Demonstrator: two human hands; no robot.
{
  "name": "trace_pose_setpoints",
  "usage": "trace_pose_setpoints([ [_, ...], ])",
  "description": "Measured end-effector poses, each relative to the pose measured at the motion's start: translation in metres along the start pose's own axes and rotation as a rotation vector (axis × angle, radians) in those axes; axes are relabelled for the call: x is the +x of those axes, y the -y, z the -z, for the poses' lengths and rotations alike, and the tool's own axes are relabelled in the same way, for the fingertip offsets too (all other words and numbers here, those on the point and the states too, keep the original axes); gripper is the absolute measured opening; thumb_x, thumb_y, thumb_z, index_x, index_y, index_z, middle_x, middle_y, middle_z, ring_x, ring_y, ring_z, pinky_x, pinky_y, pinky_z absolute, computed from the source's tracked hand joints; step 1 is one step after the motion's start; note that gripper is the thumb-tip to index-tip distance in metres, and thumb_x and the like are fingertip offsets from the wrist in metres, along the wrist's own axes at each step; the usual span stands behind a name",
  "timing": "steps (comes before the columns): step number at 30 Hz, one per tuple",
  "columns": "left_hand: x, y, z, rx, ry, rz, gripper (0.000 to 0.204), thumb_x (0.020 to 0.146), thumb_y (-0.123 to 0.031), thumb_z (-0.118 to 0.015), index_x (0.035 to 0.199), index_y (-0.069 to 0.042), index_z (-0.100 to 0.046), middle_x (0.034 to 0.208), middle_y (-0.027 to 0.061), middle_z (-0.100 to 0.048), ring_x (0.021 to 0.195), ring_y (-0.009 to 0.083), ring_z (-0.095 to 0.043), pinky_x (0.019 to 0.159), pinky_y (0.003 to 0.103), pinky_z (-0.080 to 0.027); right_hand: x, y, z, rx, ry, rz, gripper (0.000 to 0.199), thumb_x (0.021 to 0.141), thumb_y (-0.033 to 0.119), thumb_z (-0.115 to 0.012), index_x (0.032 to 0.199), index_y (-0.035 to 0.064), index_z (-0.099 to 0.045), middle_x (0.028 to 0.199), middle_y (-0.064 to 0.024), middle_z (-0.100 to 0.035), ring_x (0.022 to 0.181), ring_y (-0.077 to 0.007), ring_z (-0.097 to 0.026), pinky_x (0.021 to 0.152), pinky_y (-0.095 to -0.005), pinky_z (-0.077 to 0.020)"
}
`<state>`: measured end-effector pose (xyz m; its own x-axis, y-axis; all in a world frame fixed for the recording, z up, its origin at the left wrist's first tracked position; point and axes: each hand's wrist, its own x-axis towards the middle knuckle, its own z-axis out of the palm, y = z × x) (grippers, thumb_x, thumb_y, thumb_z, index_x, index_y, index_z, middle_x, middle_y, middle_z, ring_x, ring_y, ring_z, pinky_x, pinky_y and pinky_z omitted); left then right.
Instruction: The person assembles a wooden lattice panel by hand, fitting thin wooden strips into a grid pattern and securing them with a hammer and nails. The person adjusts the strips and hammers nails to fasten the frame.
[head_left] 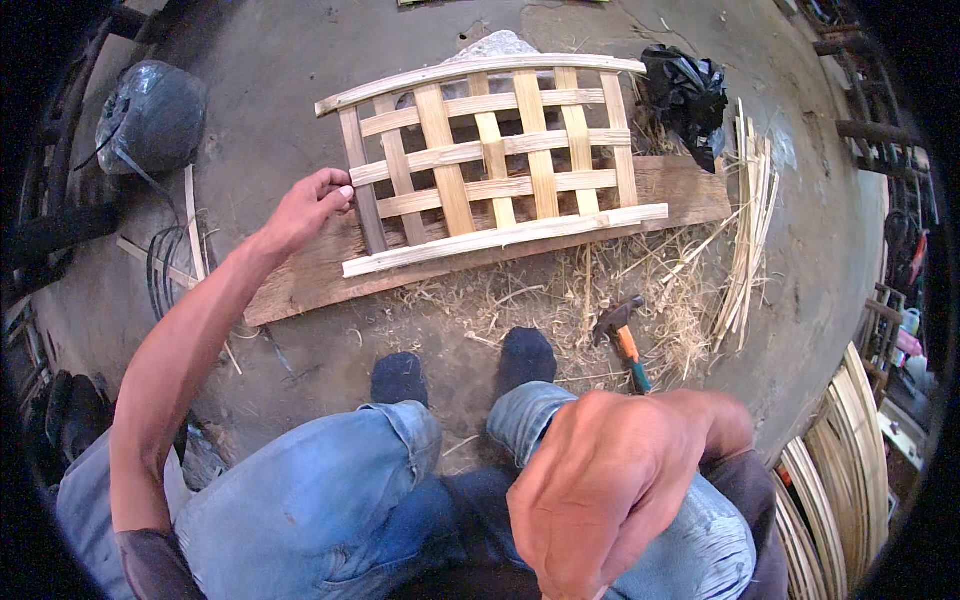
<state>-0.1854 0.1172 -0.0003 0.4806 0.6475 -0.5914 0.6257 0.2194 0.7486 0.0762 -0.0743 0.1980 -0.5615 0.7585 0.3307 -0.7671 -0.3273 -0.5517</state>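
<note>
A woven lattice panel (453,195) of pale wood or bamboo strips lies slightly tilted across a plank, with a longer rail along its far and near sides. At its left edge, my left hand (318,205) pinches the darker end strip between thumb and fingers. Close to the camera, over my right knee, my right hand (610,480) is bent downward with its fingers curled together. Whatever those fingers hold, if anything, is hidden beneath the hand. A hammer (625,345) with an orange and green handle rests on the floor among shavings, beyond my right hand.
Under the panel is a brown plank (310,285). Thin split strips (745,230) and a black plastic bag (685,95) lie to the right. A dark rounded bundle (152,115) sits at the far left. Long pale strips (845,470) stack at the lower right.
</note>
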Motion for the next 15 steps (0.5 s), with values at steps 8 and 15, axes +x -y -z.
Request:
trace_pose_setpoints([
  [8,0.001,-0.011,0.001,0.004,0.021,0.018,0.027,0.098,-0.017,-0.054,0.119,0.001,-0.056,0.102,0.0040,-0.064,0.092,0.0115,-0.056,0.086,0.029,-0.046,0.002,0.002,0.000,-0.022,0.021,0.008,0.015,0.080,-0.001,-0.077,0.093,-0.0040,-0.071,0.085,-0.0141,-0.072,0.072,-0.0198,-0.071,0.060,-0.0275,-0.0550],
  [15,0.007,-0.002,0.000,0.035,0.013,-0.014,0.029,0.098,-0.018,-0.054,0.120,0.001,-0.056,0.103,0.0043,-0.064,0.092,0.0114,-0.056,0.087,0.029,-0.046,-0.006,-0.002,-0.009,0.014,-0.029,-0.001,0.014,0.082,0.002,-0.076,0.092,-0.0039,-0.070,0.085,-0.0128,-0.072,0.073,-0.0204,-0.070,0.062,-0.0274,-0.0557],
])
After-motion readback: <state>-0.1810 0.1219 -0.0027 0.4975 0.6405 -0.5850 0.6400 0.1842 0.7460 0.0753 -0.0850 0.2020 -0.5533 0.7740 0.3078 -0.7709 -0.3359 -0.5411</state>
